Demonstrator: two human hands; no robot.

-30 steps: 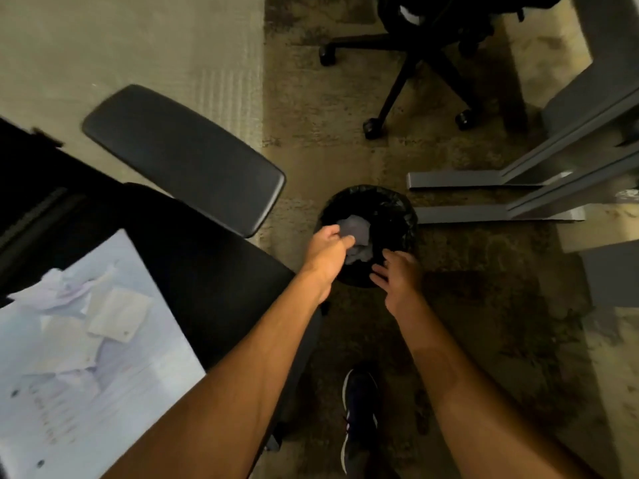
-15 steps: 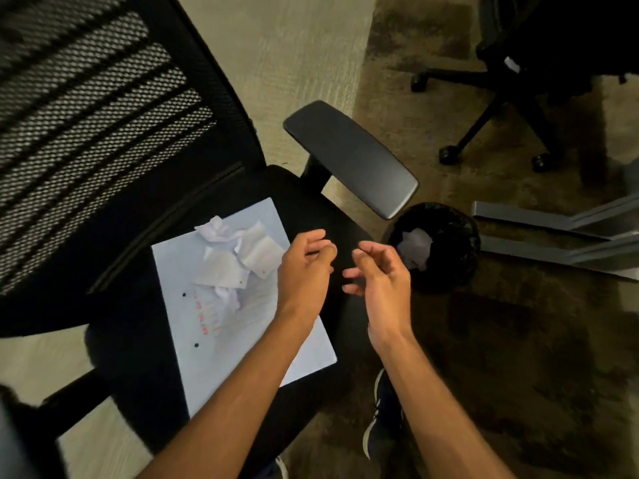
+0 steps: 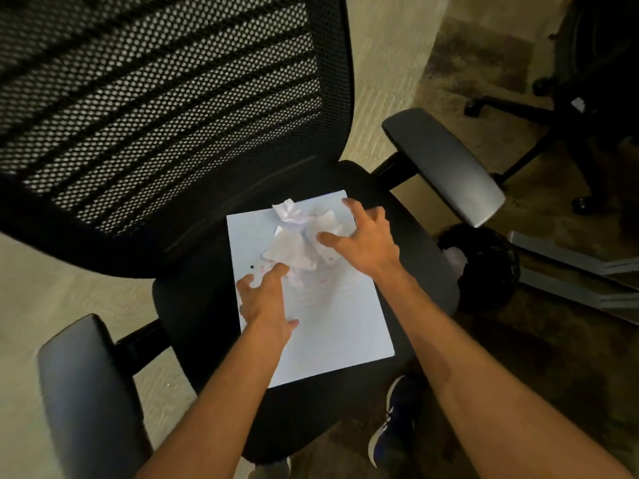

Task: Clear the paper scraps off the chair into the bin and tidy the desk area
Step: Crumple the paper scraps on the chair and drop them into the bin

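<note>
Both hands, left [image 3: 264,299] and right [image 3: 363,242], open-gripped over paper scraps [image 3: 294,240] on a sheet [image 3: 332,326] with unreadable red writing.

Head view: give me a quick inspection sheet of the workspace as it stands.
Surface: black office chair seat, mesh back upright.
Job's things: crumpled white paper scraps piled on a flat white sheet; black round bin right of the seat, paper already inside.
Clutter: nothing seen.
Grippers: left hand and right hand open, fingers spread around the scraps.
Cables: nothing seen.
Surroundings: second black chair's wheeled base, grey desk feet, carpet.
</note>
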